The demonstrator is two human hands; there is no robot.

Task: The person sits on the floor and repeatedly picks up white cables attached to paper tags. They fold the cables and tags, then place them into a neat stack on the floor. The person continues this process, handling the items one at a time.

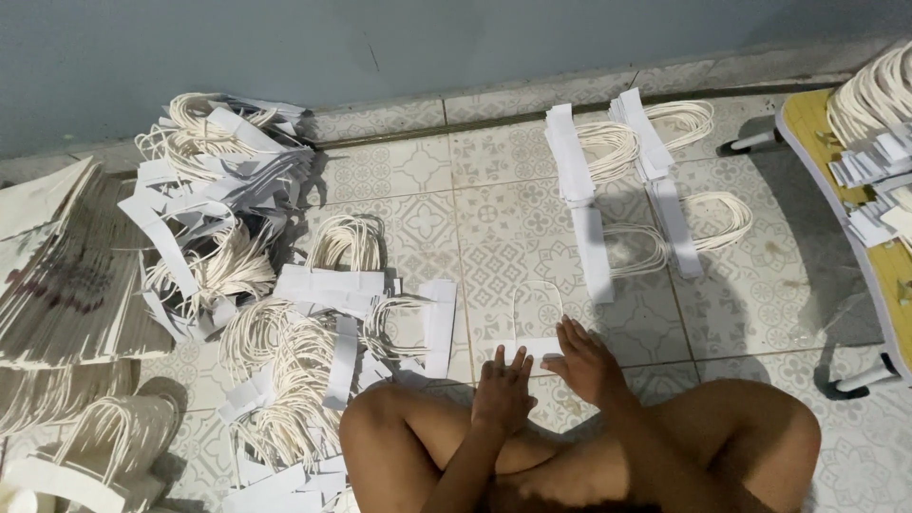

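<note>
- Head view: the left hand [502, 389] lies flat, fingers stretched out, pressing the near edge of a white paper strip with a looped cream cord handle [538, 344] on the patterned tiled floor [760, 313], just ahead of the crossed legs.
- The right hand [584, 363] spreads open on the same strip's right end, gripping nothing.
- Left of the hands, a loose heap of identical paper-and-cord handles [313, 380] sprawls.
- Farther ahead, neat rows of stacked white handle strips [627, 180] sit near the wall.
- At far right, a yellow-topped low table [888, 256] carries more handles.
</note>
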